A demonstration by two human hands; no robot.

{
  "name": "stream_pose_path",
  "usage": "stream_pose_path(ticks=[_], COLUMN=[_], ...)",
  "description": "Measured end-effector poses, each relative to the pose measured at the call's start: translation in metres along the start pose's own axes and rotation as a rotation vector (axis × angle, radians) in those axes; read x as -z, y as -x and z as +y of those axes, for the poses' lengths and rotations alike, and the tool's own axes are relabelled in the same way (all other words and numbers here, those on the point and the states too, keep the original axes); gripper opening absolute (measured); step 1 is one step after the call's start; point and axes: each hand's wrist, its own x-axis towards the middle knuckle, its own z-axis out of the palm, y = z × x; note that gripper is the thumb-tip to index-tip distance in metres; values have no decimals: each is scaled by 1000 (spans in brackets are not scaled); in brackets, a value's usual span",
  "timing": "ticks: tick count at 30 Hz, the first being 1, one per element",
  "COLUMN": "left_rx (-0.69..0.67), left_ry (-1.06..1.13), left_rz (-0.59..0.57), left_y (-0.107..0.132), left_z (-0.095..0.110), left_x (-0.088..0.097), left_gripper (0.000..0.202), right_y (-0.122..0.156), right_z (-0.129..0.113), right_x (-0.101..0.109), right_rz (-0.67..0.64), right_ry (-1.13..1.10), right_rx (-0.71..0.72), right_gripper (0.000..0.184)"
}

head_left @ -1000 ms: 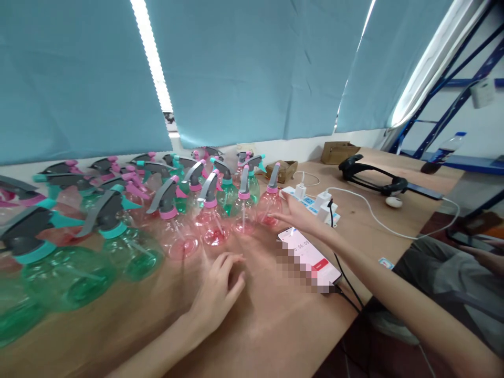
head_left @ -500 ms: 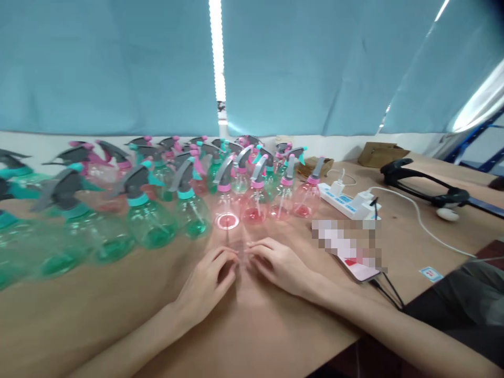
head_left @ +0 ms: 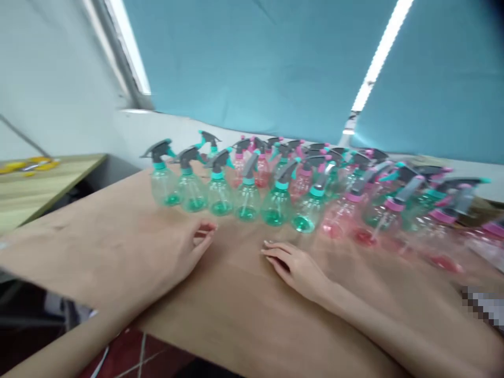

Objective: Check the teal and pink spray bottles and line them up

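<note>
My left hand (head_left: 192,247) rests near the tabletop, fingers loosely curled, thumb apart from them and nothing held. Nearest to it are green spray bottles, one of them a bottle (head_left: 219,194) with a teal collar and grey trigger head. To the right, my right hand (head_left: 297,265) lies low over the table with relaxed, bent fingers and nothing in it. Just beyond it stands another green spray bottle (head_left: 309,210). Pink spray bottles, such as the one with a pink collar (head_left: 340,215), continue the front row rightward. Both hands are apart from the bottles.
Behind the front row, several more pink and green bottles stand close together on the brown table (head_left: 236,304). A pixelated phone-like object (head_left: 488,310) lies at the right edge. At left is a wooden table (head_left: 23,184) with yellow items (head_left: 31,165). A blue curtain (head_left: 255,68) hangs behind.
The view has swung left, bringing the left table end into sight and the power strip out of it. My hands have moved apart from each other.
</note>
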Motion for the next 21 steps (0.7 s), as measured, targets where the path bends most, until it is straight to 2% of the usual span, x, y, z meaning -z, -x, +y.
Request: stream_pose_path(ticks=[6,9,11,15,21], left_rx=[111,130,142,132,124], left_ry=[174,149,100,-29,-165], left_rz=[333,518,589,605,496], left_y=[-27,-50,-65,-88,-110], left_z=[-14,-23,-29,-37,-42], left_x=[52,74,86,98,98], left_gripper=[27,33,37,49,73], right_y=[-33,-47,-55,-70,-88], right_z=[-5,-6,-5,-6,-23], right_x=[-28,-36,-39,-46,-64], right_rz=[14,28,51,97,135], right_ry=[-47,-54,-51,-39,-109], right_rx=[51,116,188,302,324], right_gripper=[30,33,36,40,39])
